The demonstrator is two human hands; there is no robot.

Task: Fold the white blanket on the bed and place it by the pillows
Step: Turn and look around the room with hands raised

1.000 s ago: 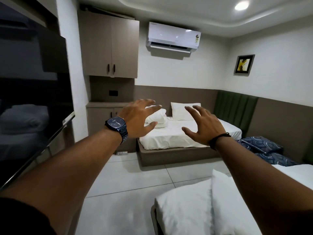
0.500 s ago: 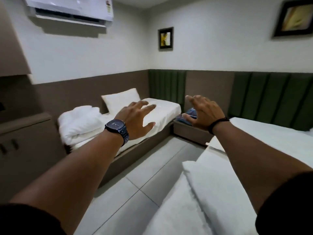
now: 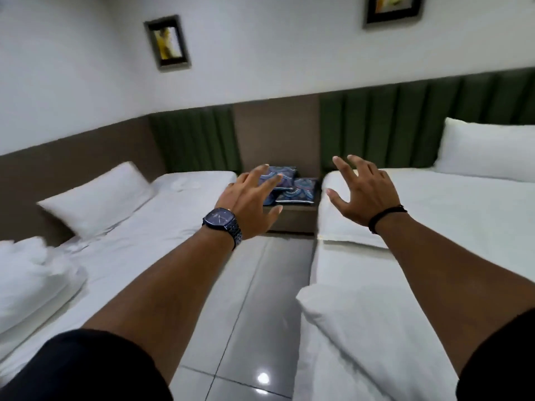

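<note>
Both hands, left hand (image 3: 249, 204) and right hand (image 3: 362, 192), were spread, empty. White blanket (image 3: 362, 328) looked soft, floppy; I'd grab its near corners.

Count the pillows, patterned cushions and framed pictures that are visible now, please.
White pillows: 2
Blue patterned cushions: 2
Framed pictures: 2
Total: 6

left bed (image 3: 162, 227) | cushions (image 3: 289, 186) between, behind | right bed (image 3: 434, 212), blanket (image 3: 347, 328) apparently on it
</note>
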